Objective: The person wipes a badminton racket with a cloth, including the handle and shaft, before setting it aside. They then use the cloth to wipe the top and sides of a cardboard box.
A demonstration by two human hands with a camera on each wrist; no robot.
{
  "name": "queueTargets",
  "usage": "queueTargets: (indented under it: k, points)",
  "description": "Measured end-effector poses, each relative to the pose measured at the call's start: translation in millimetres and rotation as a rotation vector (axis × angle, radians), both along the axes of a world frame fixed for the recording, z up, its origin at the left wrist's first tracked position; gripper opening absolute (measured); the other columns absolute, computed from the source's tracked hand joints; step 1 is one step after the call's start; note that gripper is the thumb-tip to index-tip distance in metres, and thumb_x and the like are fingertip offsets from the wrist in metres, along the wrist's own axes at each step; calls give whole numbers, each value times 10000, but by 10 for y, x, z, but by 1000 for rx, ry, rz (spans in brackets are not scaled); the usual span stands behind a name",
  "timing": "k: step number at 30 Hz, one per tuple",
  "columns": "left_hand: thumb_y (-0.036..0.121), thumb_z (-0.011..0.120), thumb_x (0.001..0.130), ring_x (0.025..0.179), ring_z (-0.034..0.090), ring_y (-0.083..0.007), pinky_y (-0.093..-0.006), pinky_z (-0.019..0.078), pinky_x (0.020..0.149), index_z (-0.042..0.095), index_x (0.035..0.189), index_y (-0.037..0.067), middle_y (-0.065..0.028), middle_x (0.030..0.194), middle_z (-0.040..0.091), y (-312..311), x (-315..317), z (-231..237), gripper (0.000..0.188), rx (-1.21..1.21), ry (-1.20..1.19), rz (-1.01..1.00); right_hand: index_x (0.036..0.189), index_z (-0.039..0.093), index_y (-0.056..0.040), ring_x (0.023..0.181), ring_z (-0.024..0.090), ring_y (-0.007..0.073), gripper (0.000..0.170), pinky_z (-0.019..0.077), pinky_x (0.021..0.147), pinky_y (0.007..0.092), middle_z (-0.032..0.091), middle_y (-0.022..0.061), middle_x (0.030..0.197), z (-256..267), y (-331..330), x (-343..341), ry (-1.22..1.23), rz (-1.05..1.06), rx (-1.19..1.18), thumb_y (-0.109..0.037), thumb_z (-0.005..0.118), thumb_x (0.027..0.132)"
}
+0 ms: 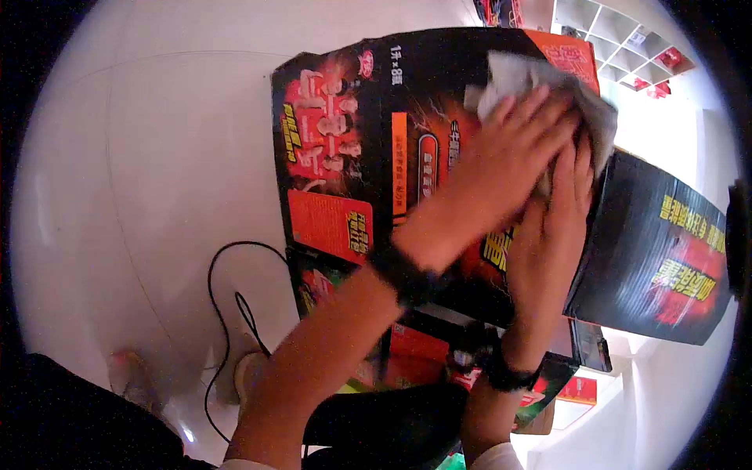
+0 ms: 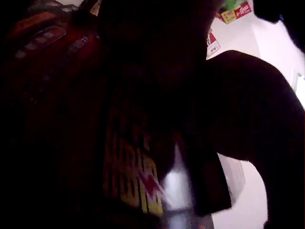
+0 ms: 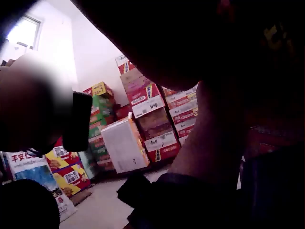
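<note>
In the head view, a crumpled grey cloth (image 1: pixel 601 117) lies on the far right part of a large black printed carton (image 1: pixel 337 157). My left hand (image 1: pixel 509 160) lies across the cloth with its fingers stretched forward, pressing it against the carton. Close beside it, my right hand (image 1: pixel 552 223) reaches up to the cloth's near edge, fingers extended and side by side. Part of the cloth is hidden under both hands. The left wrist view is very dark, with yellow lettering (image 2: pixel 143 191) on the carton showing.
A carton flap (image 1: pixel 666 251) sticks out to the right. Below the black carton are more printed boxes (image 1: pixel 419 352). A black cable (image 1: pixel 210 298) loops over the pale floor (image 1: pixel 180 180) at left. The right wrist view has stacked cartons (image 3: pixel 147 95); white shelving (image 1: pixel 619 39) stands beyond.
</note>
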State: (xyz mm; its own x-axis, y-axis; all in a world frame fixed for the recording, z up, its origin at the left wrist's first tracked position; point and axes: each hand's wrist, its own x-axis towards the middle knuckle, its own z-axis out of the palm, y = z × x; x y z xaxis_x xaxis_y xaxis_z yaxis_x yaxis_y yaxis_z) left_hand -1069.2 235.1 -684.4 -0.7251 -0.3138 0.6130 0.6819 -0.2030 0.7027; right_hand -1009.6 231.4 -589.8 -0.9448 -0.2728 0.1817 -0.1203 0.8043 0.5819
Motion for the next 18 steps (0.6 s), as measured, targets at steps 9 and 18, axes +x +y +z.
queueTargets:
  k: [9, 18]
  points:
    - [157, 481, 833, 1283, 234, -355, -427, 228, 1038, 252, 1341, -29, -215, 1391, 263, 214, -133, -1177, 588, -139, -211, 91, 1218, 433, 53, 1239, 351, 350, 508, 202, 1047, 471, 419, 239, 1280, -852, 110, -462, -254, 163, 67, -41, 457, 719]
    - [210, 413, 857, 1338, 166, -365, -481, 154, 1079, 262, 1348, -5, -188, 1410, 256, 680, 1639, -383, 556, -233, -594, -98, 1273, 406, 25, 1238, 342, 368, 506, 203, 1056, 511, 392, 201, 1316, -190, 98, 941, -576, -375, 172, -167, 414, 805]
